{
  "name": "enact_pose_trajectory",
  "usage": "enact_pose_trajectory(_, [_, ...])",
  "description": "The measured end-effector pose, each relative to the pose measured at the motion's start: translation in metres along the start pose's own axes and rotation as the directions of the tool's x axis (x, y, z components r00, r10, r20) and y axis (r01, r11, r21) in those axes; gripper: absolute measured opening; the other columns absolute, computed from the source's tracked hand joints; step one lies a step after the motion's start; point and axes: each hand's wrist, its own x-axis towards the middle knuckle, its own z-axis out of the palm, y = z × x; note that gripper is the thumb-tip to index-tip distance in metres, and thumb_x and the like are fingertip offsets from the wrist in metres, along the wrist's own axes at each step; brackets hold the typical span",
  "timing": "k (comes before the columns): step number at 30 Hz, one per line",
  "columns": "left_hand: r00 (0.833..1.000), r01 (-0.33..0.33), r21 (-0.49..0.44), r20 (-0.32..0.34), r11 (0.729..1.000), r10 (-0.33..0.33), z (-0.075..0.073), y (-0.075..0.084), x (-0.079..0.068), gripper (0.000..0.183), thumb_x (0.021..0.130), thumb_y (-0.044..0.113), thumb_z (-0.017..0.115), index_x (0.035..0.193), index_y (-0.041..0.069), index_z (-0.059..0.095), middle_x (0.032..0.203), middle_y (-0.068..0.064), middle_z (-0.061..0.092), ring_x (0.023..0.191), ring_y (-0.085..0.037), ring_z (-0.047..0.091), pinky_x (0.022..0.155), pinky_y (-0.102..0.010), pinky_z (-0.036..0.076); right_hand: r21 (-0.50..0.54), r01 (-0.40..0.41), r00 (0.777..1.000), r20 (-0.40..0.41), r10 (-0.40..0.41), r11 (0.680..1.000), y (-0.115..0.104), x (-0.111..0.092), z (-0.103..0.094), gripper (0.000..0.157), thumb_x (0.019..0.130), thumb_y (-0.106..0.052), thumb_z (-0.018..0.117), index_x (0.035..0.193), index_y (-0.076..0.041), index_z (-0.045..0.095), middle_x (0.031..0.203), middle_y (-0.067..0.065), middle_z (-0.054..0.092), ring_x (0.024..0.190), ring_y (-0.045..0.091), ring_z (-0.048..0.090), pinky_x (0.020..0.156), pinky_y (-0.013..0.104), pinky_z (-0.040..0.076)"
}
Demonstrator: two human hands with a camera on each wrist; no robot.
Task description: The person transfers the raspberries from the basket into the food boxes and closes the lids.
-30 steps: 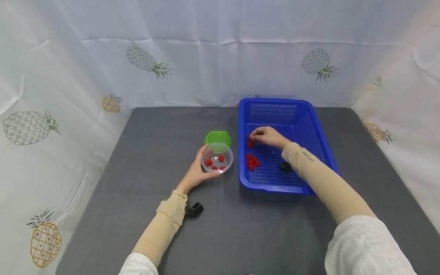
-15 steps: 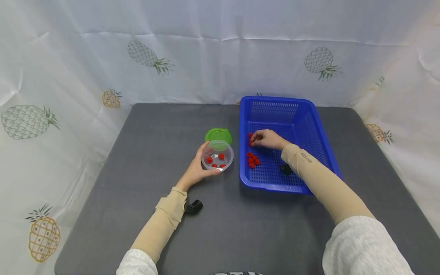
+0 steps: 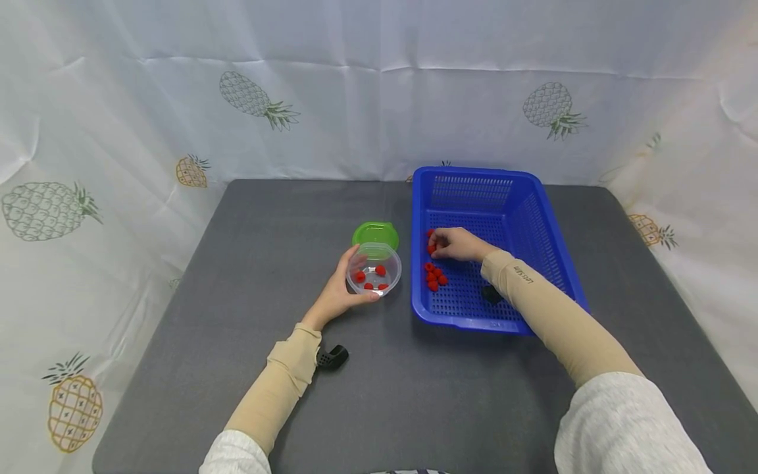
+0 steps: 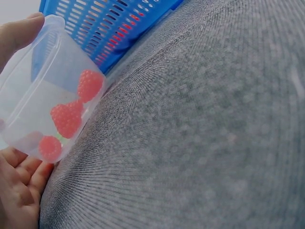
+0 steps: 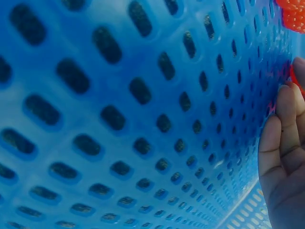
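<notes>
My left hand point(image 3: 336, 295) grips a clear plastic tub point(image 3: 389, 258) from its left side, thumb near the front rim and fingers round the back. Several raspberries point(image 4: 90, 86) lie at the bottom of the tub, seen through its wall in the left wrist view. Inside the blue basket point(image 3: 468, 324), my right hand point(image 3: 460, 244) pinches a raspberry point(image 3: 431, 249) near the left wall. Its fingertips and part of that berry show at the right edge of the right wrist view. Close in front of this hand, a cluster of raspberries point(image 3: 433, 277) rests on the basket floor.
Just behind the tub lies a green lid point(image 3: 376, 232) on the dark grey table point(image 3: 379, 408). One more raspberry point(image 3: 430, 233) sits behind my right fingers. Black wrist gear shows under the left wrist point(image 3: 333, 357) and beneath the right one point(image 3: 491, 294). A pineapple-print curtain point(image 3: 379, 118) hangs behind.
My right hand has come slightly nearer the front of the basket, its fingers moving from the rear berries onto a raspberry. The left hand and tub stay in place.
</notes>
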Motion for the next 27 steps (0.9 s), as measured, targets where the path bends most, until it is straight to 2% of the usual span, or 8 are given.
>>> enact_pose_trajectory(5, [1.0, 0.003, 0.008, -0.001, 1.0, -0.003, 0.0, 0.0, 0.0, 0.101, 0.072, 0.024, 0.08, 0.148, 0.029, 0.014, 0.147, -0.007, 0.038, 0.137, -0.022, 0.036, 0.113, -0.05, 0.025, -0.022, 0.015, 1.0, 0.006, -0.015, 1.0, 0.0, 0.0, -0.001, 0.022, 0.084, -0.018, 0.067, 0.102, -0.006, 0.062, 0.084, 0.005, 0.061, 0.077, 0.017, 0.053, 0.071, 0.03, 0.042])
enact_pose_trajectory(8, [1.0, 0.003, 0.006, 0.002, 1.0, -0.003, 0.0, -0.001, 0.0, 0.1, 0.072, 0.029, 0.08, 0.147, 0.032, 0.013, 0.147, -0.007, 0.037, 0.137, -0.022, 0.036, 0.113, -0.05, 0.025, -0.002, 0.001, 1.0, 0.014, -0.001, 1.0, -0.001, -0.001, -0.003, 0.022, 0.085, -0.02, 0.067, 0.102, -0.007, 0.063, 0.089, 0.006, 0.064, 0.08, 0.017, 0.056, 0.074, 0.031, 0.044])
enact_pose_trajectory(12, [1.0, 0.011, 0.001, 0.007, 1.0, -0.011, 0.0, -0.001, 0.0, 0.1, 0.073, 0.029, 0.079, 0.147, 0.032, 0.013, 0.148, -0.006, 0.036, 0.138, -0.022, 0.035, 0.114, -0.051, 0.024, 0.111, -0.039, 0.999, 0.015, 0.037, 0.993, -0.002, -0.002, -0.008, 0.023, 0.086, -0.021, 0.065, 0.105, -0.008, 0.063, 0.097, 0.006, 0.067, 0.087, 0.016, 0.059, 0.078, 0.03, 0.047])
enact_pose_trajectory(17, [1.0, 0.008, -0.007, 0.01, 1.0, -0.008, 0.0, -0.002, -0.001, 0.099, 0.074, 0.021, 0.078, 0.148, 0.028, 0.012, 0.149, -0.009, 0.035, 0.138, -0.025, 0.034, 0.114, -0.052, 0.022, 0.266, -0.052, 0.999, 0.0, 0.054, 0.962, -0.004, -0.005, -0.012, 0.025, 0.088, -0.02, 0.064, 0.109, -0.006, 0.062, 0.097, 0.008, 0.068, 0.085, 0.014, 0.062, 0.074, 0.027, 0.049])
enact_pose_trajectory(21, [1.0, 0.015, -0.007, 0.013, 1.0, -0.015, 0.0, -0.002, -0.001, 0.1, 0.074, 0.024, 0.079, 0.148, 0.03, 0.012, 0.149, -0.008, 0.035, 0.138, -0.023, 0.034, 0.114, -0.052, 0.023, 0.376, -0.058, 0.998, 0.001, 0.063, 0.925, -0.006, -0.007, -0.015, 0.025, 0.09, -0.018, 0.062, 0.111, -0.005, 0.06, 0.098, 0.01, 0.067, 0.089, 0.018, 0.064, 0.078, 0.028, 0.052])
enact_pose_trajectory(24, [1.0, 0.018, -0.008, 0.017, 1.0, -0.018, -0.001, 0.003, -0.002, 0.1, 0.074, 0.023, 0.078, 0.149, 0.027, 0.012, 0.149, -0.009, 0.034, 0.139, -0.024, 0.033, 0.114, -0.052, 0.023, 0.497, -0.07, 0.997, 0.01, 0.075, 0.865, -0.008, -0.009, -0.016, 0.027, 0.09, -0.014, 0.06, 0.115, -0.002, 0.057, 0.102, 0.015, 0.065, 0.101, 0.029, 0.063, 0.09, 0.037, 0.052])
enact_pose_trajectory(27, [1.0, 0.011, -0.005, 0.017, 1.0, -0.011, -0.001, 0.004, -0.002, 0.099, 0.075, 0.02, 0.078, 0.149, 0.026, 0.012, 0.149, -0.01, 0.034, 0.139, -0.025, 0.033, 0.114, -0.053, 0.022, 0.578, -0.078, 0.996, 0.015, 0.085, 0.812, -0.01, -0.012, -0.018, 0.03, 0.09, -0.012, 0.06, 0.118, -0.001, 0.055, 0.103, 0.016, 0.064, 0.109, 0.034, 0.06, 0.097, 0.046, 0.046])
